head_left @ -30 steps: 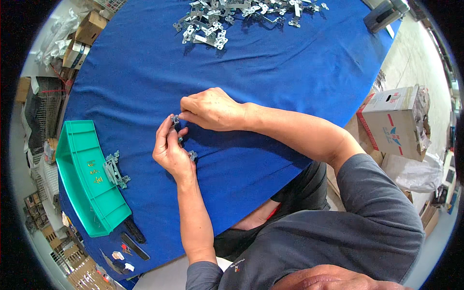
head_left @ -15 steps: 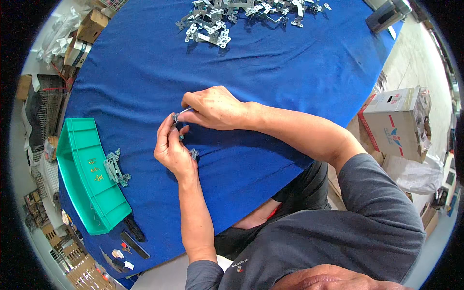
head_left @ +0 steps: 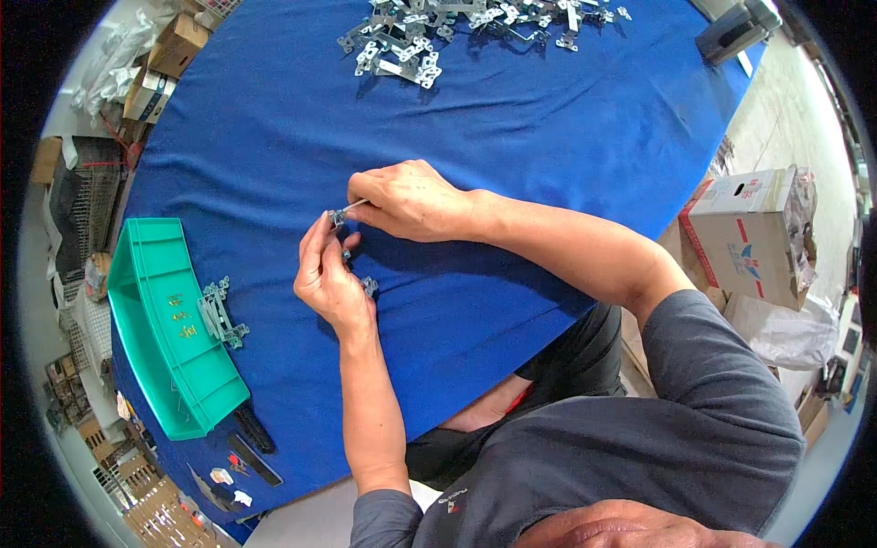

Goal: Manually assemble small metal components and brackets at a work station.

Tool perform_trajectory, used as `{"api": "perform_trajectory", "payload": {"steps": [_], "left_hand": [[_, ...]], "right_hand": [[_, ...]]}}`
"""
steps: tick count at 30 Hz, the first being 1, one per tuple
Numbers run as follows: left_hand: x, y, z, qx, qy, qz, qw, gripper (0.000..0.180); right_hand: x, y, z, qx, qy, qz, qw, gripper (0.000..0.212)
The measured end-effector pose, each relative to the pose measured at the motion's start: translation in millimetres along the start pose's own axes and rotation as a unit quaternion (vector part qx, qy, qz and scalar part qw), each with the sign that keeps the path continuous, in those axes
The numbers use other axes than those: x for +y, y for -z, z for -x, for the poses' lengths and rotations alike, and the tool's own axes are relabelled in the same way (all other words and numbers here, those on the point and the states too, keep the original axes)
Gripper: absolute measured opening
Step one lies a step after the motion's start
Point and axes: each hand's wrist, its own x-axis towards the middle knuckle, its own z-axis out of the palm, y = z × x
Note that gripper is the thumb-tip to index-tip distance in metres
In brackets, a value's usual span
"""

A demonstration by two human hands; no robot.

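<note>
Over the middle of the blue cloth, my left hand [head_left: 331, 290] is closed around a small silvery metal bracket [head_left: 338, 218]. One end of the bracket stands out past the fingertips, and another part shows by the wrist; the palm side hides the rest. Close against it on the right, my right hand [head_left: 416, 203] pinches a thin metal rod [head_left: 359, 203] that points toward the bracket's upper end. My fingers cover most of the rod, so its kind cannot be told.
A green plastic bin [head_left: 217, 395] stands at the left, several similar brackets [head_left: 219, 315] beside it. Farther away lies a heap of metal brackets [head_left: 411, 55]. A dark container [head_left: 735, 35] is at the far right corner; a cardboard box [head_left: 744, 233] stands right of the table.
Both hands keep their grips and have shifted only slightly. The rod's angle against the bracket looks a little different. The whole view has moved slightly.
</note>
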Motion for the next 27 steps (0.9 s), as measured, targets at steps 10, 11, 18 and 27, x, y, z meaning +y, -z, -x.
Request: {"api": "perform_trajectory", "payload": {"steps": [10, 11, 18, 27], "left_hand": [[-0.6, 0.1, -2.3, 0.007, 0.01, 0.004, 1.0, 0.027], [-1.6, 0.9, -2.1, 0.009, 0.003, -0.003, 1.0, 0.027], [0.9, -1.3, -0.6, 0.015, 0.002, -0.001, 1.0, 0.026], [1.4, -0.7, -2.3, 0.018, -0.006, 0.001, 1.0, 0.027]], "right_hand": [[-1.0, 3.8, -1.2, 0.003, 0.022, 0.003, 1.0, 0.028], [-1.9, 4.8, -1.1, -0.001, 0.02, -0.001, 1.0, 0.028], [-1.8, 3.9, -0.7, -0.044, -0.017, 0.024, 0.999, 0.026], [-2.0, 9.0, -2.4, -0.087, -0.04, 0.06, 0.994, 0.025]]}}
